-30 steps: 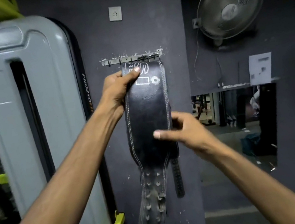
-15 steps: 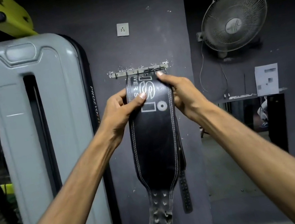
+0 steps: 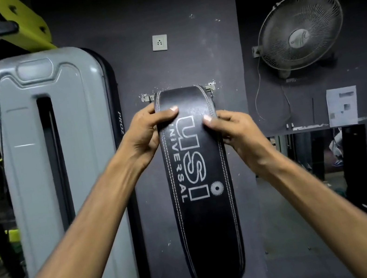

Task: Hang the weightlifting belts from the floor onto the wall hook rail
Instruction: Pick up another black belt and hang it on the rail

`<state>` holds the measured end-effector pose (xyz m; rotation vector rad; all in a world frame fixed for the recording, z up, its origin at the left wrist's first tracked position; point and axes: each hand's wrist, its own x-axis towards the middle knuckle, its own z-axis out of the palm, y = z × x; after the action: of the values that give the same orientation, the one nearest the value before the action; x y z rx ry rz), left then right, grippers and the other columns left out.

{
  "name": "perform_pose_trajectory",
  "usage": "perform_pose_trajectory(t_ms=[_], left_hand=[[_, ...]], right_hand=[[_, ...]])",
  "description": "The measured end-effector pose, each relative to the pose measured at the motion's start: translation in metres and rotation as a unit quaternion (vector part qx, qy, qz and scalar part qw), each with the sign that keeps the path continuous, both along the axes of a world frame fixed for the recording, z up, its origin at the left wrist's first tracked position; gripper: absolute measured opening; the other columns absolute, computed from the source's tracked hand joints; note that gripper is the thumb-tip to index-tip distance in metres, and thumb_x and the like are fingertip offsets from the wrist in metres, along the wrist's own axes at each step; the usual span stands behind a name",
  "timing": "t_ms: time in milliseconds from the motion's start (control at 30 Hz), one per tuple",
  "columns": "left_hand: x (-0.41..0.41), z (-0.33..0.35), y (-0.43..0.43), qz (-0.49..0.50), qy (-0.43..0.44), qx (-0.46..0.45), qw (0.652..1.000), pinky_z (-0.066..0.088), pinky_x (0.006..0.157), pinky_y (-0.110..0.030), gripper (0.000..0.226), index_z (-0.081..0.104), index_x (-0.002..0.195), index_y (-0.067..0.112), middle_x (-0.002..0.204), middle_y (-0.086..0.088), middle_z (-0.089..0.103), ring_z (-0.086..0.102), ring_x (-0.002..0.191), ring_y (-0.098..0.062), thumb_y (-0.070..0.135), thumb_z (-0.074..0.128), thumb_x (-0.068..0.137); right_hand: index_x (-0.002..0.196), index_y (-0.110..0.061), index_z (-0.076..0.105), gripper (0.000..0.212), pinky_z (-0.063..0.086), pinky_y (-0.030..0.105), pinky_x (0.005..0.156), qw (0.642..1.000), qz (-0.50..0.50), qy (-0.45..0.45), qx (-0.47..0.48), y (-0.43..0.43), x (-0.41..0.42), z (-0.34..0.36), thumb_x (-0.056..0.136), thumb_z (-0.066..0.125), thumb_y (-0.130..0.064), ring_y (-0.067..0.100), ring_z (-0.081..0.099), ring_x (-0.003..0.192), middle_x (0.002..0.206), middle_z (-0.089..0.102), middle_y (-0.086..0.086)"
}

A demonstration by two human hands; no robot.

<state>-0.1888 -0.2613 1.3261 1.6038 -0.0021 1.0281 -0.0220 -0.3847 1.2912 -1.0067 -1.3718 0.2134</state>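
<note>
A narrow metal hook rail was screwed to the dark grey wall just above both hands. A wide black leather belt with white stitching hung over it, covering its middle.

Both arms raised forward, both hands gripping the belt's upper part from either side.

The left hand comes in from the lower left on a bare forearm, wrist roughly straight; its thumb lies flat across the front of the belt, pointing right, while the fingers wrap behind the left edge out of sight. The right hand comes in from the lower right, slightly lower than the left, thumb pressed on the belt's front near the right edge, curled fingers hooked around that edge. Both forearms are extended and converge toward the middle, the two thumbs near each other but apart.
</note>
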Motion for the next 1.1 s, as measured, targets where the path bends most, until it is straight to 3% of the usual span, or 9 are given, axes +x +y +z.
perform_pose_trajectory(t_ms=[67,167,267,367,500,600,700,767,1100], left_hand=[[0.002,-0.004,-0.003,0.001,-0.01,0.047,0.999,0.059,0.087,-0.038,0.048,0.061,0.124,0.003,0.112,-0.019,0.07,0.071,0.096,-0.03,0.007,0.073,0.078],[0.007,-0.01,-0.004,0.011,0.001,0.107,0.994,0.051,0.101,-0.047,0.057,0.059,0.131,0.009,0.127,-0.02,0.066,0.065,0.114,-0.037,0.007,0.077,0.076],[0.011,-0.004,-0.012,0.055,0.0,0.085,0.995,0.053,0.096,-0.045,0.045,0.066,0.12,0.009,0.112,-0.013,0.072,0.07,0.103,-0.028,0.015,0.077,0.076],[0.012,0.009,-0.016,0.113,-0.007,0.068,0.991,0.055,0.089,-0.037,0.031,0.07,0.113,0.007,0.102,-0.005,0.076,0.072,0.093,-0.018,0.022,0.075,0.086],[0.009,-0.011,-0.023,0.123,0.007,0.124,0.985,0.06,0.085,-0.032,0.027,0.072,0.111,0.011,0.104,-0.006,0.078,0.075,0.094,-0.02,0.02,0.075,0.086],[0.013,-0.075,-0.028,0.132,0.103,0.163,0.972,0.058,0.072,-0.02,0.023,0.073,0.097,0.017,0.089,0.007,0.08,0.074,0.081,-0.004,0.015,0.084,0.077],[0.017,-0.143,-0.029,0.116,0.249,0.198,0.941,0.052,0.085,-0.01,0.05,0.067,0.11,0.033,0.103,0.018,0.075,0.067,0.097,0.012,0.024,0.092,0.068],[0.016,-0.159,-0.026,0.114,0.272,0.166,0.941,0.054,0.091,-0.014,0.052,0.068,0.111,0.036,0.106,0.017,0.076,0.068,0.101,0.009,0.027,0.093,0.066],[0.029,-0.004,-0.024,0.073,0.021,0.074,0.994,0.054,0.088,-0.024,0.027,0.07,0.107,0.012,0.107,-0.004,0.076,0.07,0.096,-0.013,0.035,0.066,0.093]], right_hand=[[0.104,-0.01,0.075,0.051,0.05,0.045,0.102,0.998,-0.006,0.043,-0.035,0.002,0.0,0.022,0.081,0.074,-0.055,0.025,0.071,0.11,0.113,0.076,0.003],[0.099,-0.005,0.068,0.03,0.056,0.039,0.09,0.993,0.039,0.107,-0.009,0.006,0.0,0.05,0.088,0.075,-0.032,0.025,0.071,0.098,0.105,0.074,0.01],[0.106,0.002,0.066,0.014,0.062,0.031,0.069,0.989,0.056,0.137,0.026,0.007,-0.009,0.062,0.092,0.066,-0.001,0.023,0.069,0.077,0.089,0.07,0.013],[0.116,0.006,0.066,0.027,0.061,0.038,0.081,0.987,0.052,0.141,0.048,0.013,-0.015,0.053,0.089,0.066,0.006,0.025,0.07,0.086,0.098,0.072,0.016],[0.112,0.001,0.068,0.023,0.06,0.032,0.071,0.984,0.034,0.15,0.087,0.013,-0.012,0.052,0.089,0.066,0.006,0.017,0.07,0.077,0.089,0.073,0.008],[0.113,0.002,0.07,0.024,0.059,0.032,0.071,0.98,0.029,0.157,0.119,0.006,-0.009,0.065,0.089,0.066,0.005,0.017,0.069,0.076,0.088,0.073,0.007],[0.111,0.0,0.07,0.022,0.06,0.034,0.073,0.976,0.035,0.161,0.141,-0.001,-0.006,0.075,0.09,0.066,0.004,0.016,0.07,0.076,0.086,0.075,0.004],[0.113,-0.001,0.069,0.023,0.06,0.03,0.069,0.976,0.036,0.154,0.151,-0.004,-0.004,0.076,0.091,0.065,0.004,0.012,0.071,0.075,0.086,0.075,0.002],[0.119,0.001,0.065,0.03,0.061,0.033,0.079,0.983,0.027,0.123,0.132,0.002,0.012,0.042,0.09,0.065,0.007,0.021,0.07,0.089,0.102,0.073,0.011]])
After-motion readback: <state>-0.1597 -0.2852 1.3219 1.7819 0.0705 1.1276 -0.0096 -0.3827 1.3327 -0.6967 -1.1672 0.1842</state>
